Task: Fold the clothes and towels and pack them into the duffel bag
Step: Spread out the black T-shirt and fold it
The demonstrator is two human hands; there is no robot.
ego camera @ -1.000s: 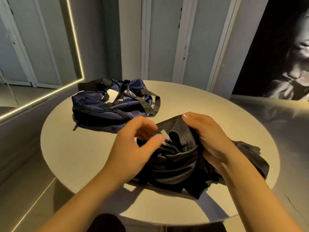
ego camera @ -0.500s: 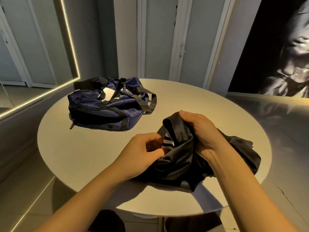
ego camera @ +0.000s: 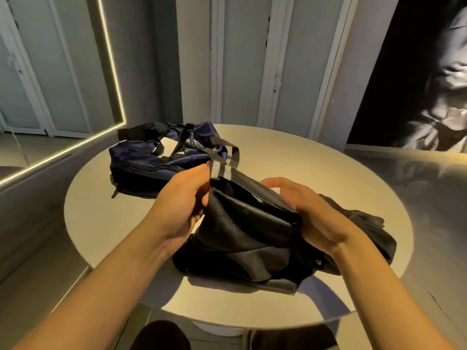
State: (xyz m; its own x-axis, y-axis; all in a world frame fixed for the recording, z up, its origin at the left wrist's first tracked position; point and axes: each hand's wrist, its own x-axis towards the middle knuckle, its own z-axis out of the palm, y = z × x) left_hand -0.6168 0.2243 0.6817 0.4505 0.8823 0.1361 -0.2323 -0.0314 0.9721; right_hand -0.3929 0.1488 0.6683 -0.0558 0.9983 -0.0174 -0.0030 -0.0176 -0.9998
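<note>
Our left hand (ego camera: 184, 205) and right hand (ego camera: 310, 218) both pinch the crumpled black fabric garment (ego camera: 247, 233); the navy duffel bag (ego camera: 151, 160) sits at eleven o'clock on the round white table (ego camera: 101, 223).

Bare table (ego camera: 101, 223) left; duffel bag (ego camera: 161, 160) behind.

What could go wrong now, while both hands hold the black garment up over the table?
1. The black garment is bunched between the left hand and the right hand, so the fold may come out uneven.
2. Its right end lies near the edge of the table and might slip off.
</note>
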